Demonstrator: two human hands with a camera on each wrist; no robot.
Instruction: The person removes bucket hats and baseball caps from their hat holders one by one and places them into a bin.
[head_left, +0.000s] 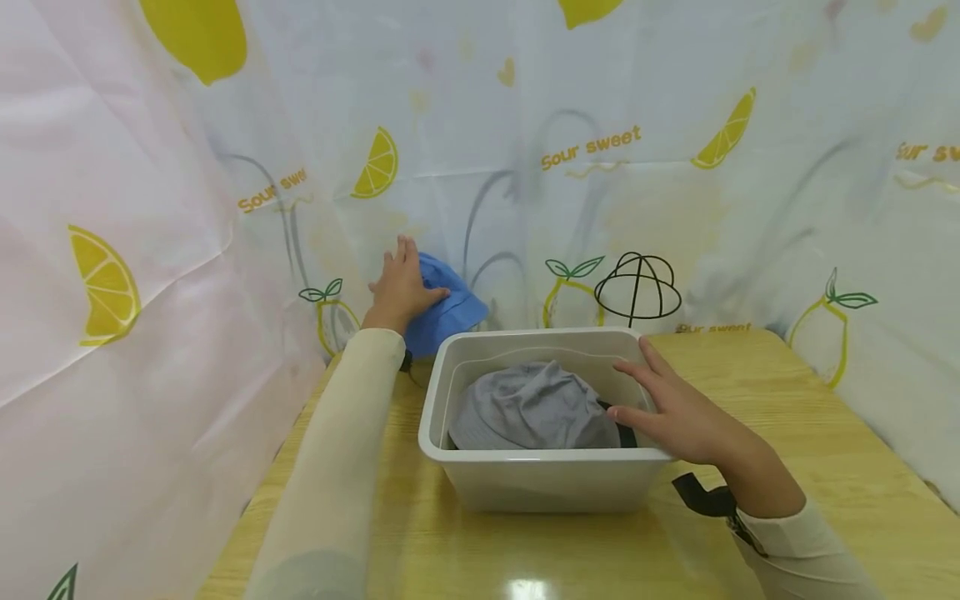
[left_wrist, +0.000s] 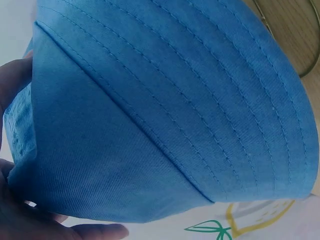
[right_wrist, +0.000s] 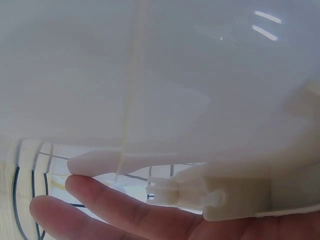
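Note:
A blue bucket hat (head_left: pixel 448 312) with stitched rings on its brim stands at the back left, near the patterned sheet. My left hand (head_left: pixel 403 287) touches its crown, fingers spread and extended. The left wrist view shows the hat (left_wrist: pixel 145 110) close up, with fingers (left_wrist: pixel 15 80) at its crown. In front, a white plastic bin (head_left: pixel 555 483) holds a crumpled grey hat (head_left: pixel 528 408). My right hand (head_left: pixel 686 417) rests at the bin's right rim, fingers apart. In the right wrist view, extended fingers (right_wrist: pixel 125 205) lie beside the bin's smooth wall (right_wrist: pixel 165 85).
A black wire dome-shaped stand (head_left: pixel 637 287) rises behind the bin to the right. Wire (left_wrist: pixel 306 74) also shows on the table beside the blue hat. The wooden table (head_left: pixel 757 400) is bordered by a lemon-print sheet (head_left: pixel 480 108) at the back and sides.

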